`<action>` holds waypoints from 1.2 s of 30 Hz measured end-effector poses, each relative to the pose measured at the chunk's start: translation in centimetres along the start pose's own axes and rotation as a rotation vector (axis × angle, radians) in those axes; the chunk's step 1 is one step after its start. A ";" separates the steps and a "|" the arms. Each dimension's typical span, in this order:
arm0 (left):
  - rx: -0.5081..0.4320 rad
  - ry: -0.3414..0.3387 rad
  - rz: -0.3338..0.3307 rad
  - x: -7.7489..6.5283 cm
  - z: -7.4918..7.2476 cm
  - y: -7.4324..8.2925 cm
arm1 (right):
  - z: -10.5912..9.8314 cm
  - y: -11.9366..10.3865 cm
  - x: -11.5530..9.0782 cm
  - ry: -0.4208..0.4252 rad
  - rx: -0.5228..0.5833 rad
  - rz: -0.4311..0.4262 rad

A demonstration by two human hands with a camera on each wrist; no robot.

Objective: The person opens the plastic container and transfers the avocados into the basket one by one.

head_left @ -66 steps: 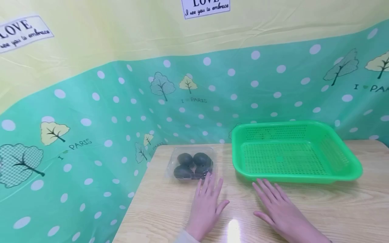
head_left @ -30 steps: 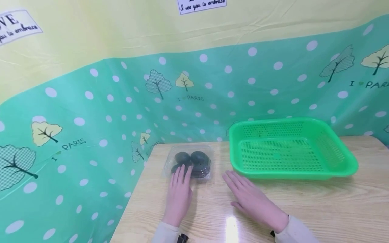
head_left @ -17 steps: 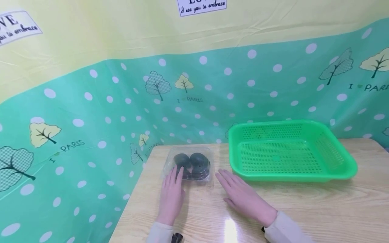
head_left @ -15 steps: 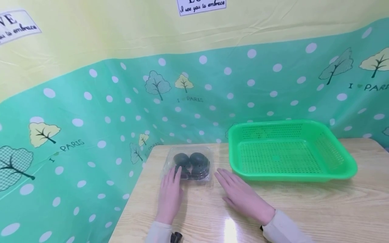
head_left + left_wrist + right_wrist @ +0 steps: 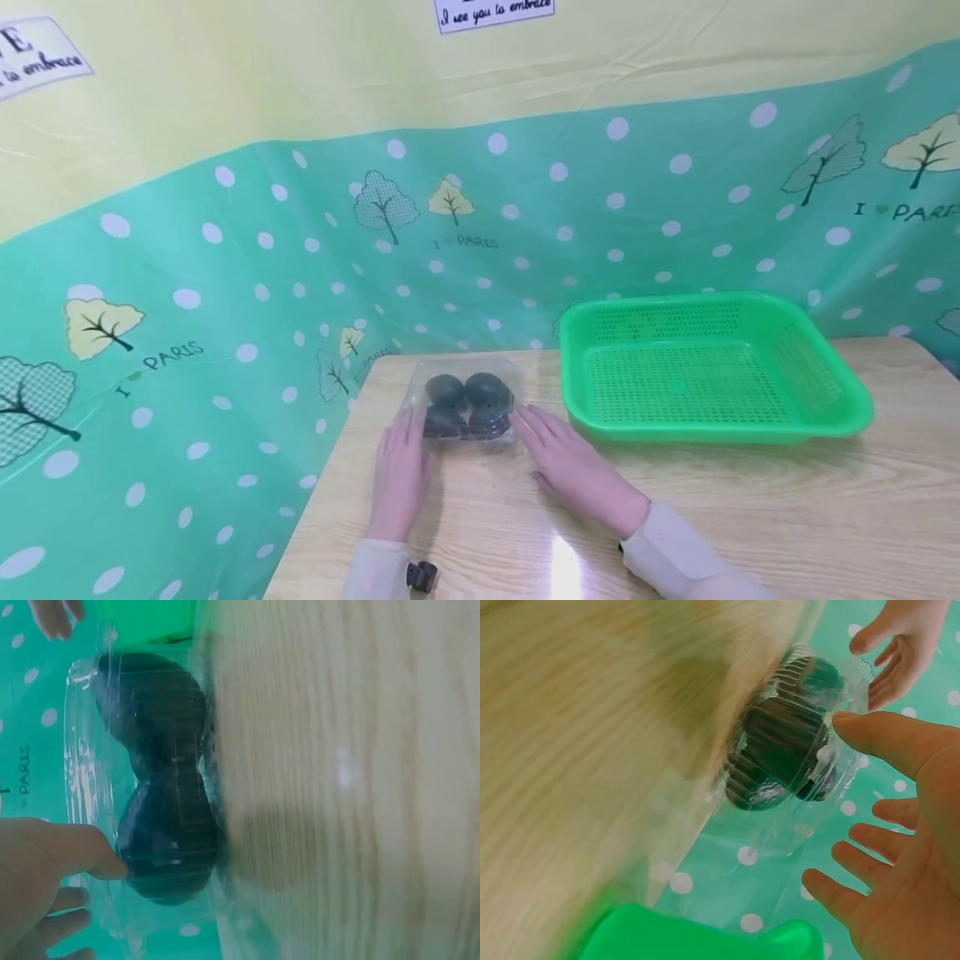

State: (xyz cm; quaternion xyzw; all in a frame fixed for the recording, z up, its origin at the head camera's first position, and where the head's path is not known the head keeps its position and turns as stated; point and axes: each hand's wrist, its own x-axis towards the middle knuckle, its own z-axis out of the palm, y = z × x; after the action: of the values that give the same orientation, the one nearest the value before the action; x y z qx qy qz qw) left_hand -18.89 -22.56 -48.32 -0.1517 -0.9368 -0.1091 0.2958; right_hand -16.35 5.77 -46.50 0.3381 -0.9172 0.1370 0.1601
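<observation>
A clear plastic clamshell box (image 5: 465,367) sits at the back left of the table, with several dark, egg-shaped fruits (image 5: 489,393) inside that look like avocados. My left hand (image 5: 401,479) is at the box's left front corner, fingers extended; in the left wrist view its thumb (image 5: 109,864) lies close against the box, contact unclear. On the box's right side my right hand (image 5: 577,475) has its fingers straight and spread, fingertips near the front corner. The right wrist view shows the clamshell (image 5: 791,735) between both hands. Neither hand is curled round it.
To the right stands a green plastic basket (image 5: 690,387) with a perforated bottom and nothing inside. A dotted green and yellow curtain (image 5: 450,275) hangs behind and left of the wooden table (image 5: 495,533). A black strap device (image 5: 422,575) is at the left wrist.
My left hand has moved left, from over the clamshell's front to its left corner. The right hand has moved left from the basket to the clamshell's right side. Box and basket stay put.
</observation>
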 end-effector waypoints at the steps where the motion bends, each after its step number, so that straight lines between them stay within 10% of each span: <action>1: 0.000 0.008 0.003 0.0 0.0 -0.1 | 0.0 -0.1 0.2 0.004 -0.008 -0.006; 36: -0.019 -0.030 -0.040 0.7 1.0 -3.0 | 2.1 -0.4 4.2 -0.044 -0.118 -0.025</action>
State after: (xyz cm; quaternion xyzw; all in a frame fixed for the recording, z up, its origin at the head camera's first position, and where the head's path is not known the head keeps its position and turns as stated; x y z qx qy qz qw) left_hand -20.98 -24.88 -48.99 -0.1375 -0.9429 -0.1213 0.2781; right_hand -19.49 2.27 -46.70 0.3424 -0.9227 0.0735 0.1613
